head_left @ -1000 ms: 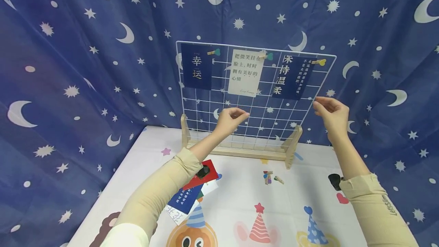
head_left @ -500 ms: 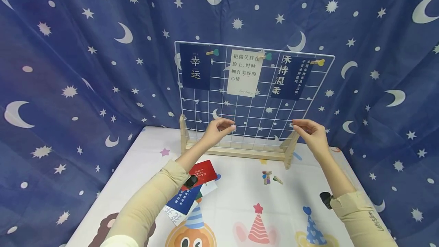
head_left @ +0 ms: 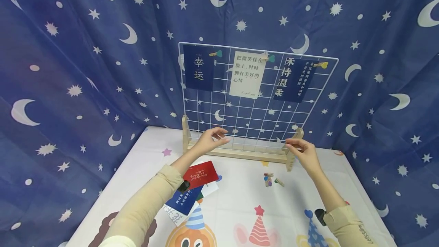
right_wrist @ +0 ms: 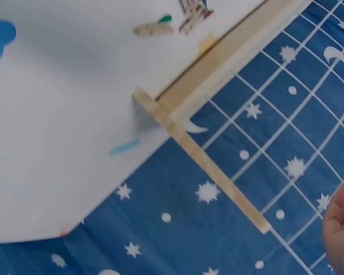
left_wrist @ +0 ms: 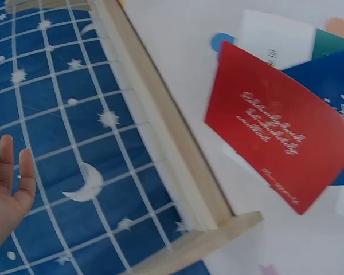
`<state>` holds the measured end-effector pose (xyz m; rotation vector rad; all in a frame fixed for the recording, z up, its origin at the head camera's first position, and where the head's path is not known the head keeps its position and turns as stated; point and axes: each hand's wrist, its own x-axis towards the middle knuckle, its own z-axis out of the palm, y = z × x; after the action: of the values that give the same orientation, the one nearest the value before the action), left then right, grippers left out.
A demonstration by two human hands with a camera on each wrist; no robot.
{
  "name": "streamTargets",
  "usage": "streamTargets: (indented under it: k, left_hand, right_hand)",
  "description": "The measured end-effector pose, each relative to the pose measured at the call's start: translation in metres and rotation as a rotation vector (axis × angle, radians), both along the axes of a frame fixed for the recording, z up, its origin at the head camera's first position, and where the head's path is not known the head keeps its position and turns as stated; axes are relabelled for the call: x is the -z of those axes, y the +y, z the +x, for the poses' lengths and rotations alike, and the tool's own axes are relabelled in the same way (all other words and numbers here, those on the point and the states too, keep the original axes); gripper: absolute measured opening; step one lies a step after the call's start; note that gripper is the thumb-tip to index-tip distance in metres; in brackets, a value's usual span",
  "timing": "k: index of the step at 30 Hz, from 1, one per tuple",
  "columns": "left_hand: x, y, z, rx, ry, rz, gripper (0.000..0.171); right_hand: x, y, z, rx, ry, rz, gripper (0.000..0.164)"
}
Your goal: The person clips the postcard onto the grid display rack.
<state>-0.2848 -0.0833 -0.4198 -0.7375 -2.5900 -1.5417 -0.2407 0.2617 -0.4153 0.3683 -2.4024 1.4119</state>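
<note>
My left hand (head_left: 210,141) hovers before the lower part of a white wire grid rack (head_left: 236,110), its fingers loosely extended with nothing between them. My right hand (head_left: 304,154) hangs near the rack's right wooden foot (head_left: 290,160), also holding nothing, fingers softly bent. On the grid hang a dark blue card (head_left: 199,83), a white card (head_left: 244,87) and a second blue card (head_left: 297,83). Small wooden clothespins with heart ends, two green (head_left: 218,53) and one yellow (head_left: 324,64), sit at their upper right corners. In the left wrist view, the left fingers (left_wrist: 6,157) are spread.
Below the left forearm lies a pile of cards, a red card (head_left: 202,174) on top and a blue card (head_left: 185,201) beneath. Several loose clothespins (head_left: 268,180) lie on the white patterned tablecloth (head_left: 236,201). A starry blue curtain (head_left: 103,68) stands behind.
Both hands have come down from the grid's middle height toward its base. The left has moved left, and the right has moved inward to the left. The hung cards stay in place.
</note>
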Motion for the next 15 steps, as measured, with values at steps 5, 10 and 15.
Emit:
streamTargets:
  k: [5,10,15]
  left_hand:
    - [0.016,-0.010,0.002,-0.059,-0.029,-0.038,0.037]
    - [0.026,-0.016,0.004,-0.065,-0.054,-0.038,0.041]
    - [0.044,-0.025,0.000,-0.011,0.021,-0.016,0.047]
  right_hand:
    - [0.013,-0.007,0.002,-0.010,-0.050,0.018,0.025]
    - [0.026,-0.010,0.002,-0.025,-0.058,0.011,0.022]
    - [0.039,-0.011,0.003,-0.025,-0.055,0.030,0.020]
